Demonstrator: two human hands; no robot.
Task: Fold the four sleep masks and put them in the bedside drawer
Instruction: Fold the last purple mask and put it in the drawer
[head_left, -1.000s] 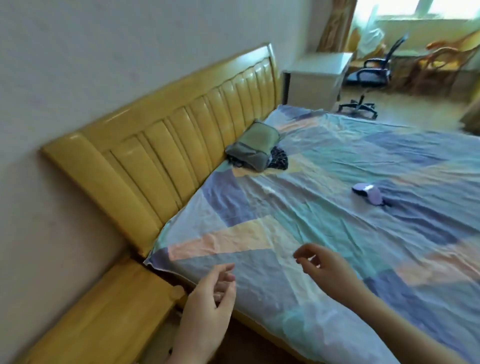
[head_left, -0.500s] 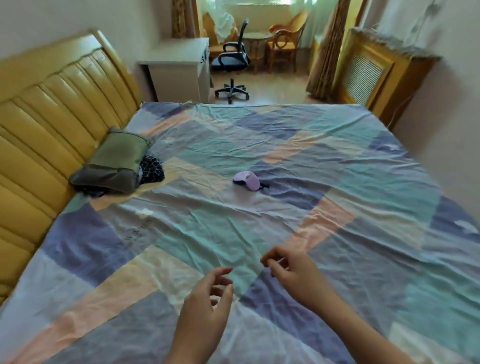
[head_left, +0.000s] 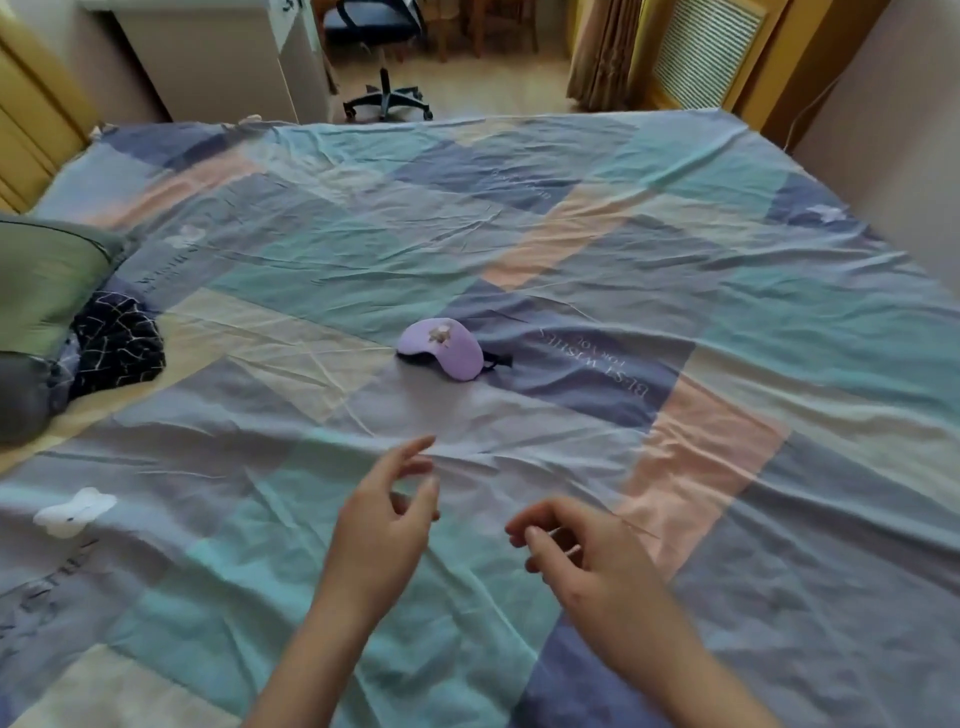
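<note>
One lilac sleep mask (head_left: 447, 345) with a small pattern and a dark strap lies flat in the middle of the patchwork bedsheet (head_left: 597, 270). My left hand (head_left: 387, 525) hovers above the sheet a good way in front of the mask, fingers loosely spread and holding nothing. Beside it, my right hand (head_left: 576, 551) hangs over the sheet with fingers loosely curled, also holding nothing. No other masks and no drawer show in this view.
A green pillow (head_left: 36, 280) and a dark patterned cloth (head_left: 117, 345) lie at the left by the wooden headboard (head_left: 31, 119). Beyond the bed stand a white cabinet (head_left: 218, 57) and an office chair (head_left: 384, 62). A wall runs along the right side.
My view has swung from the headboard and bedside cabinet to the middle of the bed. Both hands have come forward over the sheet, closer to the lilac mask.
</note>
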